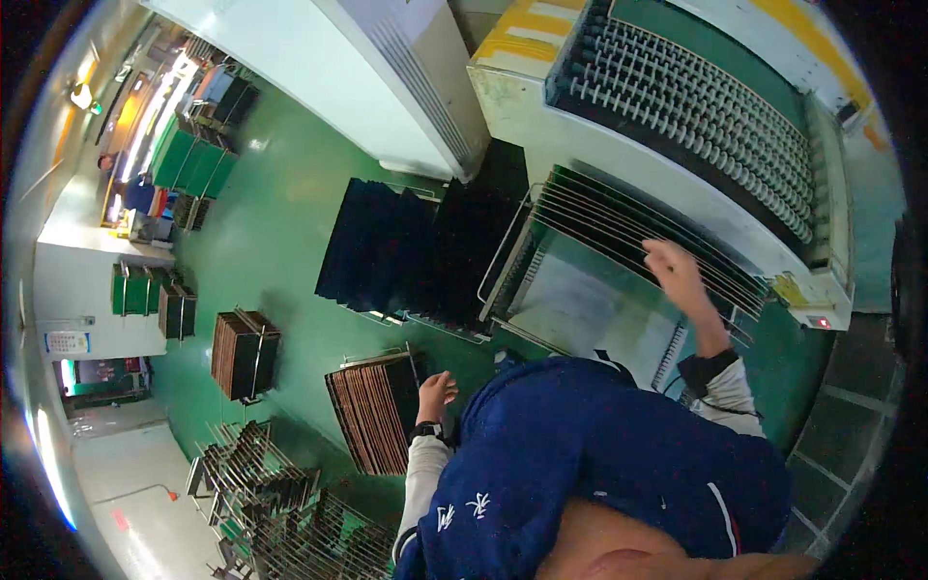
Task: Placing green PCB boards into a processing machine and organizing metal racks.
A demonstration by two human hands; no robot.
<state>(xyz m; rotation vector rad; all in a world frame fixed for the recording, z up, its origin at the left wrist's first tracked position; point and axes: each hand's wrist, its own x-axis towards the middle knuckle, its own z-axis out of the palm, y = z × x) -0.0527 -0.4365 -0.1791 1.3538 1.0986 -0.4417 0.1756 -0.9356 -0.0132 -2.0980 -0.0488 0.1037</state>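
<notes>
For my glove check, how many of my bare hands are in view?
2: the left hand, just right of the brown boards in the picture, and the right hand, over the racked boards. Neither is hidden.

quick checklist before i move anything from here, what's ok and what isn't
1. Left hand free: ok, no object visible in it; it is beside the brown panels.
2. Right hand clear of the panel edges: cannot tell, it is over the dark panels and contact is unclear.
3. Dark panels lined up: ok, they stand side by side in the rack.
4. Space in the rack: ok, the part nearer the person is bare.
5. White rollers uncovered: ok, their rows show plainly.
6. Gloves on, if required: not ok, both hands are bare.
</notes>
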